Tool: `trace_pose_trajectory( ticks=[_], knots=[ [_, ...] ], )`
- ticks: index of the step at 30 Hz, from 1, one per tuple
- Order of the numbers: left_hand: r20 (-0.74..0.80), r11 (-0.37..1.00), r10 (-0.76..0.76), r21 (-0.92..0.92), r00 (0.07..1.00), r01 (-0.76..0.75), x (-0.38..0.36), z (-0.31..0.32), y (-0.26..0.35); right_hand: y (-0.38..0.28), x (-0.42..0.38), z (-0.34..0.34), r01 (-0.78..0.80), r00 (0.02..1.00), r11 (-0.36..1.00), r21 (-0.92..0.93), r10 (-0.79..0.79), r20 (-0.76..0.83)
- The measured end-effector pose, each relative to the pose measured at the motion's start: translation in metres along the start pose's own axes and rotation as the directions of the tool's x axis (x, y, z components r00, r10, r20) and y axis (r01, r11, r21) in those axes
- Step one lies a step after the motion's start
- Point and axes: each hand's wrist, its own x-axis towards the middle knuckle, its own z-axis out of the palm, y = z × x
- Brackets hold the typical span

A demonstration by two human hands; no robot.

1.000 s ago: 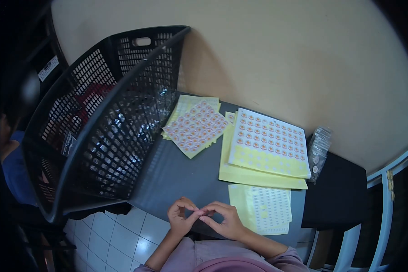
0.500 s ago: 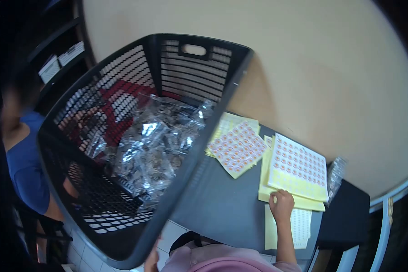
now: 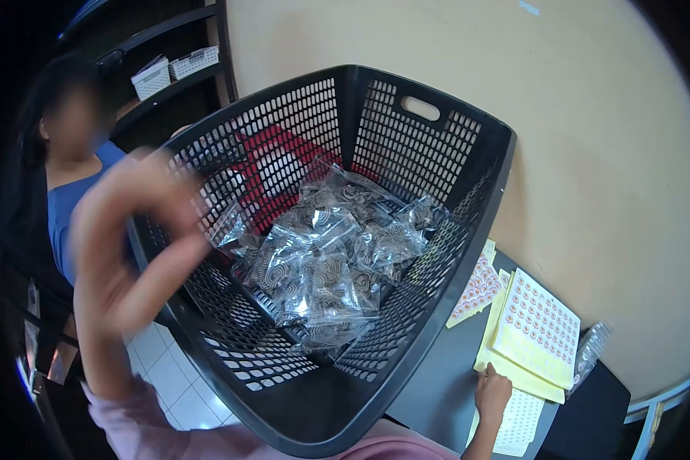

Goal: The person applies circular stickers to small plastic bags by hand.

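My left hand (image 3: 134, 245) is raised over the left rim of a large black plastic basket (image 3: 437, 165). Motion blurs it, but its fingers curve apart from the thumb and nothing shows between them. Inside the basket lies a pile of clear plastic bags (image 3: 326, 268) holding grey pieces with ring patterns. Low at the right, my right hand (image 3: 493, 391) is closed at the lower edge of the yellow-backed sticker sheets (image 3: 540, 326); whether it grips anything is hidden. More sheets with small pale labels (image 3: 520, 422) lie beside that hand.
A person in a blue top (image 3: 73, 203) is at the left, behind the basket. Shelves there hold white baskets (image 3: 152, 79). Another stack of sticker sheets (image 3: 477, 291) is partly behind the basket on the grey table (image 3: 429, 376). A clear bag (image 3: 593, 349) lies at the right.
My left hand has come up into view on the left of the basket. The view has shifted, so the basket and table appear farther right. My right hand stays by the sheets.
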Motion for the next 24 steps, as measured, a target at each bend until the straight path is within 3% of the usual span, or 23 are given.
trace_pose_trajectory(
  ticks=[2, 4, 6, 7, 8, 10, 12, 14, 15, 17, 18, 20, 21, 24],
  knots=[
    [0.367, 0.999, -0.015, -0.028, 0.930, 0.027, 0.049, 0.024, -0.019, -0.005, -0.009, 0.004, 0.056, 0.996, 0.992, -0.117, -0.047, 0.076],
    [0.681, 0.985, -0.074, 0.165, 0.728, -0.054, 0.072, 0.054, -0.047, -0.003, -0.019, 0.018, 0.058, 0.996, 0.995, -0.081, -0.052, 0.073],
    [0.822, 0.923, -0.243, 0.359, 0.515, -0.137, 0.077, 0.100, -0.067, 0.000, -0.023, 0.035, 0.045, 0.993, 0.999, -0.012, -0.046, -0.108],
    [0.879, 0.866, -0.162, 0.345, 0.449, -0.361, 0.067, 0.126, -0.084, -0.001, -0.024, 0.034, -0.017, 0.995, 0.991, 0.136, 0.030, -0.094],
    [0.926, 0.768, -0.096, 0.302, 0.365, -0.564, 0.053, 0.152, -0.098, -0.001, -0.024, 0.033, -0.019, 0.994, 0.991, 0.130, 0.032, -0.101],
    [0.993, 0.703, 0.009, 0.075, 0.114, -0.707, 0.030, 0.191, -0.109, 0.000, -0.025, 0.029, -0.146, 0.979, 0.818, 0.556, 0.199, -0.035],
    [0.973, 0.723, 0.232, -0.162, 0.015, -0.671, -0.006, 0.225, -0.120, -0.007, -0.029, 0.022, -0.145, 0.971, 0.776, 0.614, 0.232, -0.065],
    [0.927, 0.744, 0.373, -0.318, -0.030, -0.587, -0.036, 0.232, -0.116, -0.009, -0.035, 0.022, 0.025, 0.921, 0.847, 0.531, 0.187, -0.342],
    [0.925, 0.742, 0.378, -0.326, -0.036, -0.586, -0.054, 0.231, -0.121, -0.017, -0.039, 0.013, 0.051, 0.913, 0.832, 0.552, 0.185, -0.363],
    [0.809, 0.752, 0.546, -0.360, 0.216, -0.553, -0.081, 0.224, -0.126, -0.028, -0.044, 0.006, 0.046, 0.915, 0.844, 0.534, 0.179, -0.361],
    [0.808, 0.750, 0.550, -0.367, 0.211, -0.551, -0.082, 0.225, -0.126, -0.030, -0.046, 0.005, 0.054, 0.915, 0.853, 0.519, 0.166, -0.369],
    [0.933, 0.787, 0.358, -0.318, -0.029, -0.529, -0.069, 0.221, -0.119, -0.036, -0.048, 0.005, 0.099, 0.911, 0.864, 0.494, 0.120, -0.393],
    [0.906, 0.775, 0.422, -0.337, 0.041, -0.534, -0.070, 0.221, -0.122, -0.041, -0.050, 0.003, 0.140, 0.925, 0.861, 0.489, 0.062, -0.374],
    [0.942, 0.837, 0.336, -0.307, -0.015, -0.452, -0.071, 0.227, -0.119, -0.054, -0.055, 0.002, 0.173, 0.936, 0.856, 0.487, 0.010, -0.351]
  ],
)
